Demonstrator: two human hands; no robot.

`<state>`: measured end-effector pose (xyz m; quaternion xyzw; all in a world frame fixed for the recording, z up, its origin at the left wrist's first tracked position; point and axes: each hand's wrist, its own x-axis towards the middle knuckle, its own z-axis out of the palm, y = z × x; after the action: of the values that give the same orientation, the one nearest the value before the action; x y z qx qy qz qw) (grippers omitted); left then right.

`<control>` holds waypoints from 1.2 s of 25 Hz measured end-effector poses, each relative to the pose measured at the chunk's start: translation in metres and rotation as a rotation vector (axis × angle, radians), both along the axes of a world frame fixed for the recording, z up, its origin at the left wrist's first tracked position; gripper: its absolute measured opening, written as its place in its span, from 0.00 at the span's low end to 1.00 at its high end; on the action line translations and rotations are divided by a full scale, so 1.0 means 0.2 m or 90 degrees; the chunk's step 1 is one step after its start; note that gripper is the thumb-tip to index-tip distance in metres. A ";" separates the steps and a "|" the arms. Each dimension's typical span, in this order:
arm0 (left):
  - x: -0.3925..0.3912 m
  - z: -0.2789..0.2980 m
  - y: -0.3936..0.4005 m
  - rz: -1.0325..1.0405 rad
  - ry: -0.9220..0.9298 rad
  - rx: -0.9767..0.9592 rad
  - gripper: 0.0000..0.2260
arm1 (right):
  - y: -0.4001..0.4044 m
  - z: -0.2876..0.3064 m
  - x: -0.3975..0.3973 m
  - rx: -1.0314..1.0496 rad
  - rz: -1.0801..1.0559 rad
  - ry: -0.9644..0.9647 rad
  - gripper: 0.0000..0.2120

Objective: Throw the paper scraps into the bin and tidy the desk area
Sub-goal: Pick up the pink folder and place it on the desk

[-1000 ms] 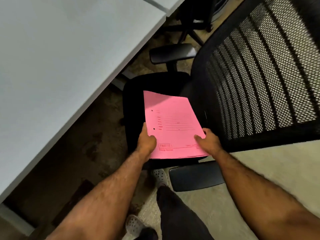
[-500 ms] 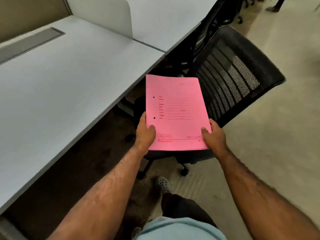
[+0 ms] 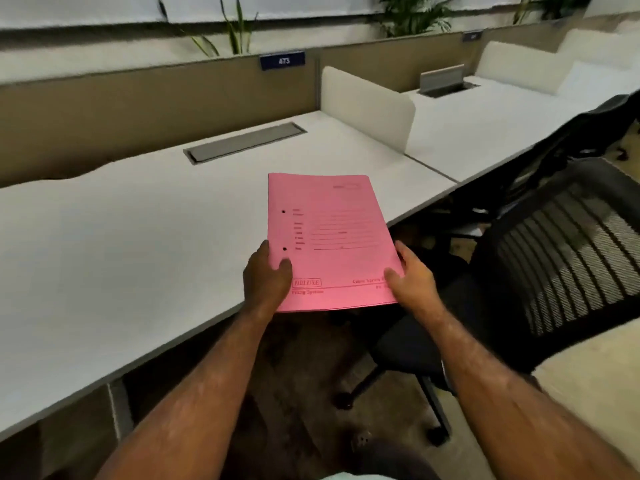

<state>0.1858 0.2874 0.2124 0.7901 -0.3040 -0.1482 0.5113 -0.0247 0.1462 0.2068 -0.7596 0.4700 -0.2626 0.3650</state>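
Note:
A pink file folder (image 3: 329, 233) with printed lines and two punch holes is held flat in front of me, its far half over the front edge of the white desk (image 3: 138, 244). My left hand (image 3: 266, 278) grips its lower left edge, thumb on top. My right hand (image 3: 412, 282) grips the lower right corner. No paper scraps and no bin are in view.
A black mesh office chair (image 3: 540, 271) stands to the right, its seat under the folder's near edge. A grey cable tray lid (image 3: 246, 142) sits in the desk. A white divider (image 3: 367, 105) separates the neighbouring desk. A brown partition (image 3: 138, 105) runs behind.
Both hands have lifted the pink folder from the chair seat up and forward to the desk edge. My view has risen from the floor to the desk top.

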 end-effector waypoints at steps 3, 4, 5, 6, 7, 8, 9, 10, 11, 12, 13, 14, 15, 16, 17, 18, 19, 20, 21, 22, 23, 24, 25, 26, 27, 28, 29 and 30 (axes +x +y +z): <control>0.21 0.03 0.20 0.120 -0.085 0.029 0.16 | 0.08 0.03 0.33 -0.029 0.106 -0.001 0.28; 0.28 0.04 0.25 0.156 -0.107 0.041 0.18 | 0.11 0.04 0.45 -0.029 0.139 0.009 0.29; 0.35 0.04 0.30 0.186 -0.123 0.052 0.19 | 0.13 0.04 0.56 -0.029 0.166 0.020 0.29; 0.42 0.04 0.35 0.213 -0.133 0.064 0.20 | 0.15 0.05 0.67 -0.030 0.196 0.028 0.30; 0.49 0.04 0.38 0.239 -0.137 0.072 0.21 | 0.16 0.05 0.78 -0.033 0.231 0.032 0.29; 0.57 0.03 0.41 0.262 -0.137 0.078 0.20 | 0.16 0.05 0.89 -0.042 0.266 0.034 0.29; 0.64 0.03 0.43 0.282 -0.133 0.081 0.20 | 0.16 0.05 1.00 -0.053 0.297 0.033 0.28; 0.71 0.02 0.44 0.298 -0.127 0.084 0.20 | 0.15 0.04 1.09 -0.062 0.319 0.033 0.27; 0.77 0.02 0.45 0.311 -0.124 0.088 0.20 | 0.14 0.03 1.18 -0.064 0.332 0.033 0.28; 0.86 0.02 0.44 0.323 -0.128 0.092 0.20 | 0.12 0.02 1.28 -0.062 0.339 0.032 0.28; 0.95 0.01 0.43 0.333 -0.139 0.097 0.20 | 0.09 0.01 1.39 -0.063 0.343 0.030 0.28; 1.04 0.01 0.40 0.343 -0.153 0.102 0.20 | 0.06 0.00 1.51 -0.068 0.350 0.026 0.28; 1.14 0.01 0.37 0.353 -0.166 0.105 0.21 | 0.02 -0.02 1.62 -0.073 0.361 0.024 0.28; 1.24 0.01 0.33 0.360 -0.175 0.108 0.21 | -0.02 -0.03 1.74 -0.079 0.374 0.027 0.27; 1.35 0.01 0.29 0.365 -0.181 0.114 0.22 | -0.07 -0.04 1.86 -0.084 0.387 0.034 0.27; 1.44 0.01 0.25 0.367 -0.182 0.119 0.22 | -0.11 -0.04 1.97 -0.086 0.395 0.043 0.26; 1.52 0.00 0.21 0.368 -0.178 0.123 0.23 | -0.15 -0.04 2.06 -0.082 0.403 0.049 0.26; 1.62 -0.01 0.17 0.369 -0.171 0.131 0.23 | -0.20 -0.05 2.17 -0.072 0.412 0.053 0.27; 1.72 -0.03 0.13 0.371 -0.165 0.144 0.23 | -0.25 -0.06 2.28 -0.060 0.423 0.055 0.27; 1.83 -0.05 0.09 0.372 -0.160 0.159 0.22 | -0.29 -0.06 2.38 -0.043 0.432 0.055 0.28; 1.93 -0.07 0.05 0.373 -0.156 0.172 0.22 | -0.33 -0.07 2.48 -0.022 0.441 0.052 0.30; 2.02 -0.10 0.01 0.371 -0.151 0.184 0.21 | -0.37 -0.09 2.57 -0.003 0.450 0.051 0.31; 2.11 -0.13 -0.02 0.371 -0.145 0.192 0.21 | -0.40 -0.11 2.66 0.009 0.458 0.055 0.31; 2.19 -0.15 -0.05 0.371 -0.138 0.201 0.21 | -0.43 -0.13 2.73 0.017 0.463 0.062 0.31; 2.25 -0.18 -0.08 0.372 -0.129 0.211 0.21 | -0.46 -0.15 2.80 0.021 0.466 0.071 0.31; 2.33 -0.21 -0.11 0.374 -0.119 0.223 0.21 | -0.49 -0.18 2.87 0.026 0.468 0.083 0.31; 2.39 -0.24 -0.13 0.377 -0.110 0.235 0.22 | -0.52 -0.21 2.94 0.028 0.472 0.100 0.31; 2.45 -0.27 -0.15 0.378 -0.103 0.246 0.22 | -0.54 -0.24 3.00 0.026 0.480 0.118 0.31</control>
<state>0.6756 0.2582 0.1586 0.9351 -0.0671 0.0153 0.3475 0.5759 0.0388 0.1589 -0.8921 0.1943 -0.0308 0.4067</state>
